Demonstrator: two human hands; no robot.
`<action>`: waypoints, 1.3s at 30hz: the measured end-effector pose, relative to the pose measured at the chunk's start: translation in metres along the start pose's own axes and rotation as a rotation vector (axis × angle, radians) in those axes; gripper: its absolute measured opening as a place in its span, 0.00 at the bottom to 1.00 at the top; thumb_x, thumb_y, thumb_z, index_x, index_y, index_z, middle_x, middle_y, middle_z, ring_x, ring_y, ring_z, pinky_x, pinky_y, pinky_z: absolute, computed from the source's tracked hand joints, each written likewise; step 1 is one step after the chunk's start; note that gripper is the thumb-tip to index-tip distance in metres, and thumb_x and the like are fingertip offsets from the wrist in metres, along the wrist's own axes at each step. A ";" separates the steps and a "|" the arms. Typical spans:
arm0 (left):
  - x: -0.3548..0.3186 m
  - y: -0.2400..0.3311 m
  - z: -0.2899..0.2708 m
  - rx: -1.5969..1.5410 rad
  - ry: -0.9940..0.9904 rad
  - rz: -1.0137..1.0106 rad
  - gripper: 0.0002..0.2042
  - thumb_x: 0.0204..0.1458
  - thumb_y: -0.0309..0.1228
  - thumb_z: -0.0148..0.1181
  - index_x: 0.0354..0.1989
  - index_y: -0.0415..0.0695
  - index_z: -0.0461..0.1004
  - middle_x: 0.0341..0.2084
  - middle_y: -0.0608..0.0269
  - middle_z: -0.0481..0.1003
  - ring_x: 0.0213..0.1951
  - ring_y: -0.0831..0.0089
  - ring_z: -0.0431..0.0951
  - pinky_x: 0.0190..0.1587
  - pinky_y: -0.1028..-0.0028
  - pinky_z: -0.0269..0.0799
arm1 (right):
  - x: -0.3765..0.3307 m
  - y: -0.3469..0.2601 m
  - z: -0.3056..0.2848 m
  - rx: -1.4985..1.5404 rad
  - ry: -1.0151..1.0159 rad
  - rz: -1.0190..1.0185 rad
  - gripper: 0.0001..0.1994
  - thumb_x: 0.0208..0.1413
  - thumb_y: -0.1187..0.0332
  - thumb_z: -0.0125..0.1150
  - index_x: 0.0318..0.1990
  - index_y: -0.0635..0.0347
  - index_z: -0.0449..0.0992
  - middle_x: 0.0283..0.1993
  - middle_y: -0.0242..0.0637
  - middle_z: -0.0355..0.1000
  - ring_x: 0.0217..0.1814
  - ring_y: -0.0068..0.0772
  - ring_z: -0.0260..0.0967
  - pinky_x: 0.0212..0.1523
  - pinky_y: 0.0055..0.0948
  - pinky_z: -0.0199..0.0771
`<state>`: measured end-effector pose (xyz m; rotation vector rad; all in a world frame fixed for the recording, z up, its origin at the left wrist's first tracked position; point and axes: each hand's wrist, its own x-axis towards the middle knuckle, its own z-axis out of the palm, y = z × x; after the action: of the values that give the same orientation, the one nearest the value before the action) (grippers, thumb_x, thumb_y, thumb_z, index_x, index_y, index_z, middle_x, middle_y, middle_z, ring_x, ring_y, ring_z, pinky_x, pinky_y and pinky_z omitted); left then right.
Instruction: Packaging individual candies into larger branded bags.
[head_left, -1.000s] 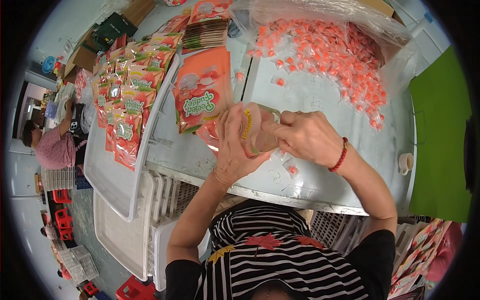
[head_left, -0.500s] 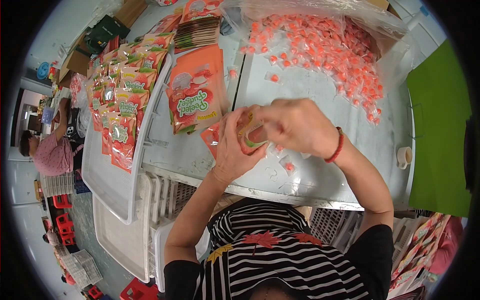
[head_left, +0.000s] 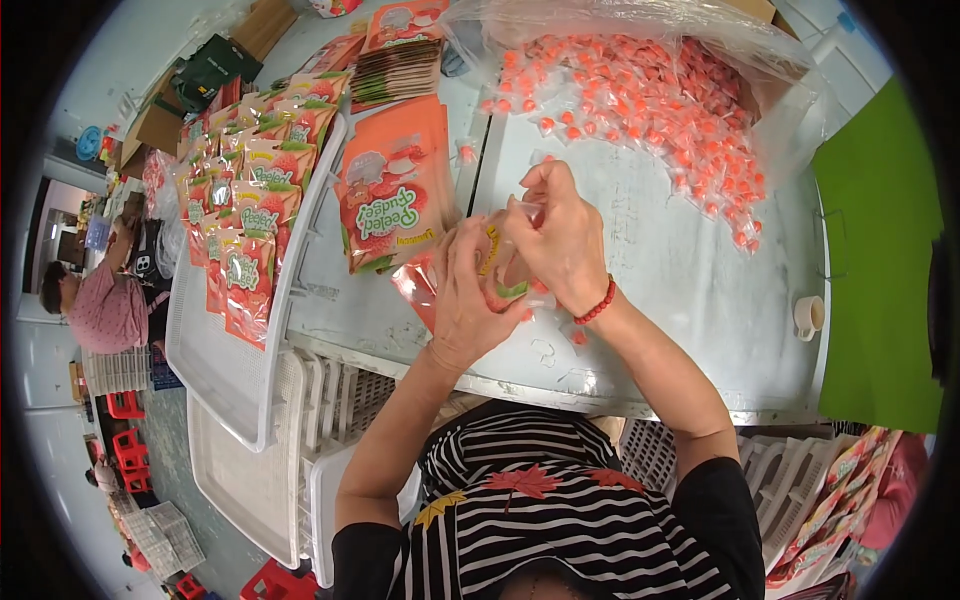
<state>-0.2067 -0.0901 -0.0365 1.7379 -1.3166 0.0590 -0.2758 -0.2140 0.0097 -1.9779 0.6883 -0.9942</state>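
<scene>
My left hand (head_left: 466, 300) is wrapped round a red candy pouch (head_left: 511, 276), holding it tilted above the table's near part. Over the pouch's upper edge, my right hand (head_left: 562, 240) has its fingers bent and pressed together. Whatever they pinch is hidden. A few wrapped red candies lie close by, one candy (head_left: 579, 338) just below the hands. Left of them is a fanned stack of flat red pouches (head_left: 392, 190). A large heap of wrapped red candies (head_left: 640, 105) spreads from a clear plastic bag (head_left: 795, 105) at the far right.
A white tray (head_left: 215, 345) of filled pouches (head_left: 250, 215) overhangs the table's left side. Behind the flat stack stands a bundle of pouches (head_left: 397, 75). A pale cup (head_left: 808, 318) sits at the right edge, beside a green panel (head_left: 885, 270). Another person (head_left: 105, 310) works at far left.
My right hand has come in left and closer to the pouch, and its fingers now meet the pouch's upper edge. My left hand keeps its hold almost in place.
</scene>
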 end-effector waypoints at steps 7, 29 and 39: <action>0.001 0.002 0.009 0.071 -0.039 -0.001 0.49 0.27 0.28 0.74 0.61 0.37 0.50 0.55 0.47 0.60 0.56 0.50 0.61 0.59 0.55 0.56 | -0.004 0.002 -0.003 0.120 -0.216 0.176 0.12 0.57 0.66 0.55 0.42 0.62 0.61 0.29 0.40 0.69 0.28 0.28 0.68 0.31 0.27 0.70; 0.035 0.007 0.000 -0.069 0.094 0.002 0.55 0.27 0.37 0.77 0.64 0.34 0.46 0.60 0.43 0.55 0.61 0.46 0.57 0.60 0.55 0.55 | 0.025 -0.023 -0.019 -0.137 -0.681 -0.322 0.10 0.56 0.66 0.50 0.31 0.65 0.72 0.35 0.46 0.71 0.33 0.53 0.69 0.33 0.40 0.70; 0.082 0.038 -0.082 0.210 -0.201 0.163 0.33 0.33 0.24 0.70 0.54 0.45 0.68 0.41 0.57 0.74 0.40 0.57 0.77 0.39 0.68 0.73 | 0.030 -0.064 -0.028 -0.414 -0.557 -0.525 0.06 0.44 0.71 0.59 0.29 0.63 0.73 0.27 0.39 0.73 0.31 0.44 0.73 0.25 0.38 0.72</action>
<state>-0.1639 -0.0947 0.0777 1.8451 -1.6474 0.1214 -0.2760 -0.2131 0.0860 -2.7259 0.0537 -0.5449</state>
